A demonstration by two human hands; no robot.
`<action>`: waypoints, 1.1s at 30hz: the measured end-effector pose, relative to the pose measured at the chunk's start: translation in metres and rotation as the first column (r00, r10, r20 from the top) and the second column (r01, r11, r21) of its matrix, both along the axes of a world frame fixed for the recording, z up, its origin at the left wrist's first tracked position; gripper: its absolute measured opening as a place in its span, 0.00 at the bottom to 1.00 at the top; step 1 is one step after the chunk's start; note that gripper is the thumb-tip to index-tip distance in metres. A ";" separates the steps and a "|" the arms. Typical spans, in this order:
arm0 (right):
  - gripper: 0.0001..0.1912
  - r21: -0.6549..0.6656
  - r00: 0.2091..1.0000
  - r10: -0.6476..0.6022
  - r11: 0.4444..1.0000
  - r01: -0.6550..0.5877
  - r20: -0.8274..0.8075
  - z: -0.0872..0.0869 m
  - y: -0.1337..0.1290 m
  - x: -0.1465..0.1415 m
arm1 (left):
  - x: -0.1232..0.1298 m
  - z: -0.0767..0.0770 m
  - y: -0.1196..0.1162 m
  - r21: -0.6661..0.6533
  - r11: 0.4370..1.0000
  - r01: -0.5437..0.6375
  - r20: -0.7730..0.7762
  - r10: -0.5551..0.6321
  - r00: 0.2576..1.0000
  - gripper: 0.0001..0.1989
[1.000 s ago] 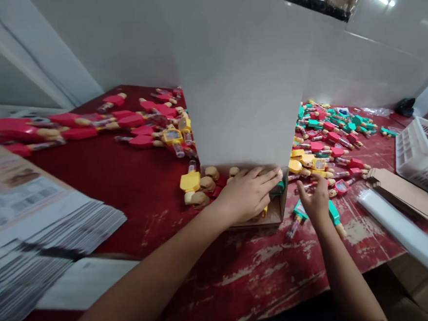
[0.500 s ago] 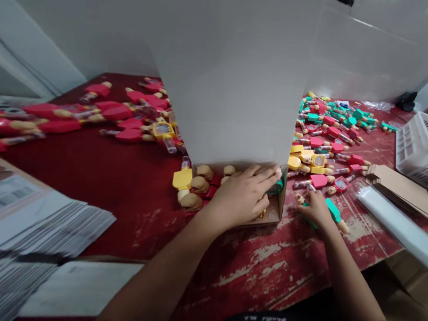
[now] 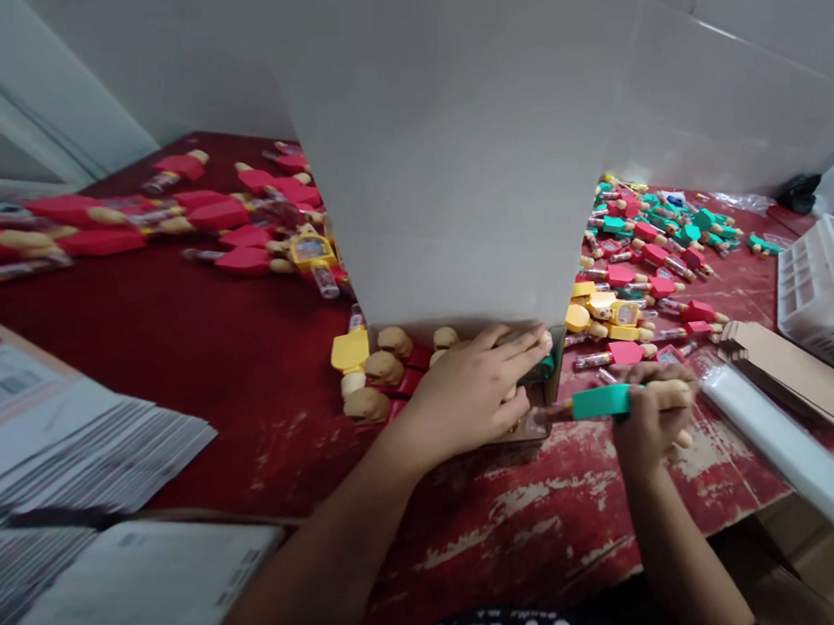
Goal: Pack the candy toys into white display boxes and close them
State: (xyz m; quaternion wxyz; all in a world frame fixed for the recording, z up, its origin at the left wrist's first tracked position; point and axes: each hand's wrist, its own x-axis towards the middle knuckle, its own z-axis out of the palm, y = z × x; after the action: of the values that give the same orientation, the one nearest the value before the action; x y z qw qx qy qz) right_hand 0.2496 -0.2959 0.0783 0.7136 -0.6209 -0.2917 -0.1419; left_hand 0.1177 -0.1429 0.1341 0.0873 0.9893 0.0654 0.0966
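Observation:
My left hand (image 3: 469, 385) lies across toys in an open cardboard box (image 3: 518, 445), its fingers stretched out toward the right wall. Tan-headed toys (image 3: 384, 368) with red bodies show left of the hand, and a green one (image 3: 541, 369) shows under its fingertips. Just right of the box, my right hand (image 3: 644, 435) is closed around a green toy (image 3: 600, 401) with a tan head and a clear tube. Its tube end reaches over the box's right front corner. The white box lid (image 3: 450, 177) stands upright behind. My left hand hides part of the contents.
Red toys (image 3: 220, 212) lie scattered at the back left; red, yellow and green toys (image 3: 651, 239) crowd the right. Stacked printed cards (image 3: 133, 447) lie at left. A white basket (image 3: 811, 275), flat cardboard pieces (image 3: 793, 372) and a plastic-wrapped roll (image 3: 790, 448) are at right.
My right hand has picked up the green toy from the table and brought it, turned sideways, to the box's right edge. My left hand stays on the box's contents.

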 end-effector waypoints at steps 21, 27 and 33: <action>0.23 -0.293 0.877 0.127 0.956 0.016 0.464 -0.026 0.045 -0.026 | 0.000 -0.004 0.002 0.069 0.994 0.089 0.001 -0.090 0.996 0.28; 0.30 -0.313 0.886 0.243 0.942 -0.118 0.396 -0.031 0.040 -0.029 | 0.000 -0.007 0.001 0.087 0.991 0.098 0.040 -0.101 0.994 0.30; 0.34 -0.359 0.875 0.247 0.929 -0.090 0.417 -0.026 0.040 -0.028 | -0.001 -0.009 0.003 0.106 0.990 0.096 0.060 -0.103 0.993 0.30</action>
State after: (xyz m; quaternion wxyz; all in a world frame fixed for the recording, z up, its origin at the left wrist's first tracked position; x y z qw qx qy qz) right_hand 0.2217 -0.2559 0.0521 0.5213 -0.6521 -0.5239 -0.1692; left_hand 0.1169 -0.1398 0.1250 0.0431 0.9909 0.0081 0.1275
